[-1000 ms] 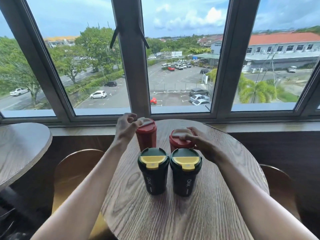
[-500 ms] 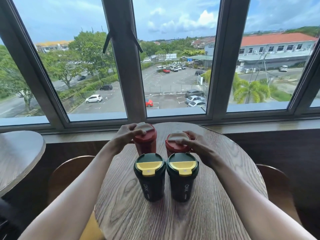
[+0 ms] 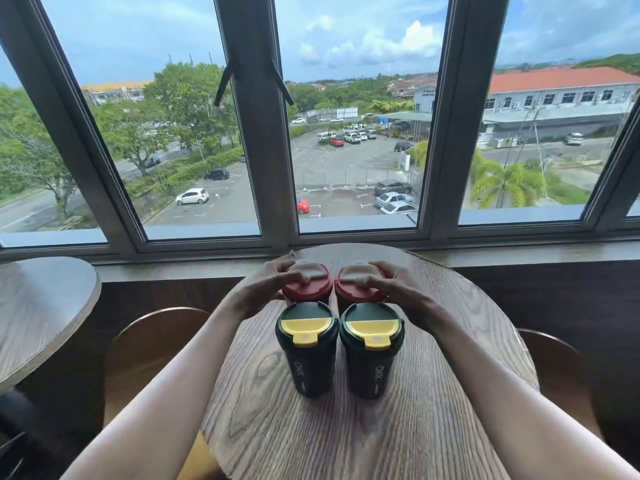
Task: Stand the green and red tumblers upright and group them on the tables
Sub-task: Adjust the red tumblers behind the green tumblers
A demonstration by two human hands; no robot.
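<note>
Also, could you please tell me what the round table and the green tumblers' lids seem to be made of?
The round table looks like wood or wood veneer with a matte finish: bold dark grain lines run across its top. The green tumblers' lids look like moulded plastic, dark green with a smooth yellow flip tab and a soft sheen.

Two bare forearms come in from the bottom corners, one on each side. No sleeve shows on either arm up to the picture's lower edge, and no watch, band or bracelet sits at either wrist. The left hand [image 3: 266, 284] and the right hand [image 3: 398, 287] wear no gloves and no rings that can be made out. The fingers [image 3: 365, 280] are slim, and the nails look short and unpainted, though they are small in the head view.
</note>
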